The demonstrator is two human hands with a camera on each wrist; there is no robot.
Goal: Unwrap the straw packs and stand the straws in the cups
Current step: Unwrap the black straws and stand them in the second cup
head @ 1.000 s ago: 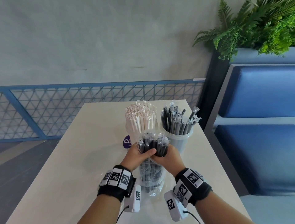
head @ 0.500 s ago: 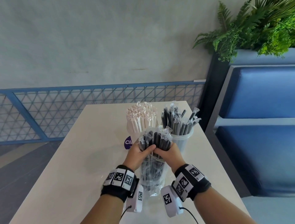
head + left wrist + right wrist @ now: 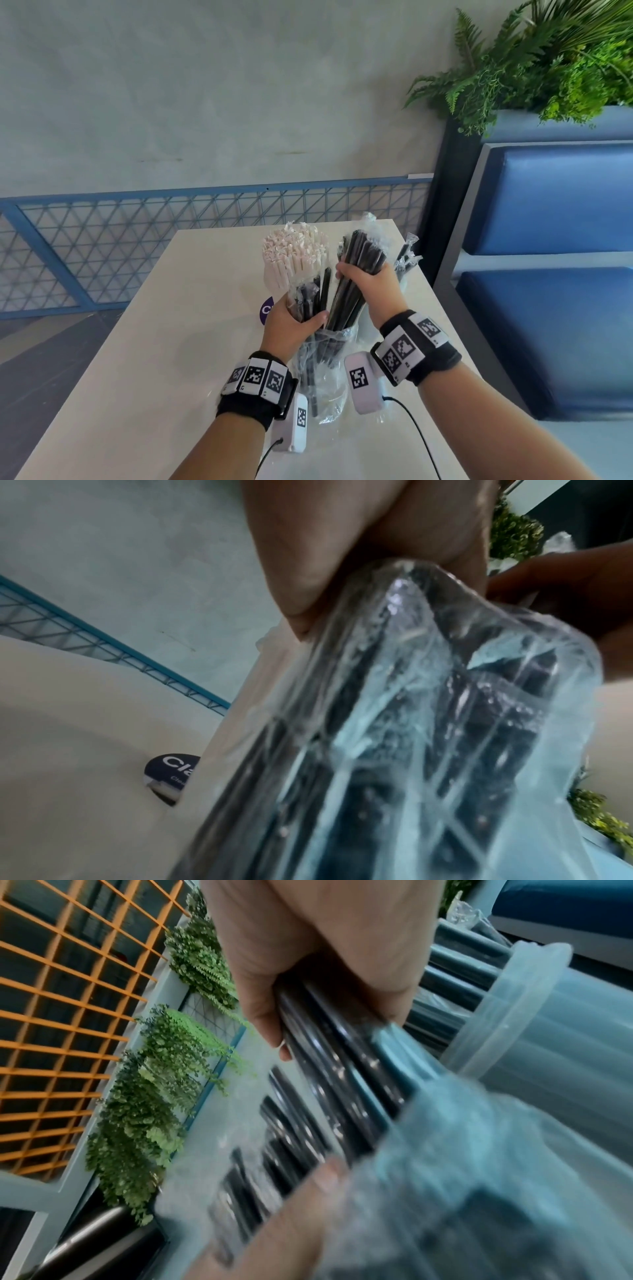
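Clearly the right hand (image 3: 371,287) grips a bunch of black straws (image 3: 356,274) half-drawn from the clear pack (image 3: 322,370), which the left hand (image 3: 291,325) clamps; loose straws seemingly could snag, scattering across the table (image 3: 154,342).

Right hand (image 3: 368,286) has lifted black straws (image 3: 359,260), seemingly partway out of bag (image 3: 322,383)
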